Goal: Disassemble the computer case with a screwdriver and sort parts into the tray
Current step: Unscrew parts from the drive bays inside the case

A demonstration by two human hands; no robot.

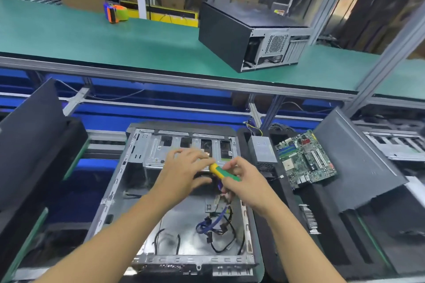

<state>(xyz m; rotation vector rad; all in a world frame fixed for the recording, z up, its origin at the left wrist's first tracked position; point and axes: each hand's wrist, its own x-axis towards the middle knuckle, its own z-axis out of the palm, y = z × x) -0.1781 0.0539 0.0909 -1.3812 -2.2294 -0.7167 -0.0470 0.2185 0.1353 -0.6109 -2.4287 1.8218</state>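
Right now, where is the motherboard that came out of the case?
The motherboard lies right of the open case, beside the grey power supply, leaning against a dark panel.

inside the open computer case [128, 190], the floor at 9 o'clock is bare metal, free for a hand to pass. toward 5 o'clock a tangle of cables [218, 225] crowds the floor. at 12 o'clock the drive cage [184, 145] walls off the far end. at 3 o'clock, just outside the case, stand a power supply [263, 148] and a motherboard [305, 161]. a dark side panel [30, 135] leans at 9 o'clock.
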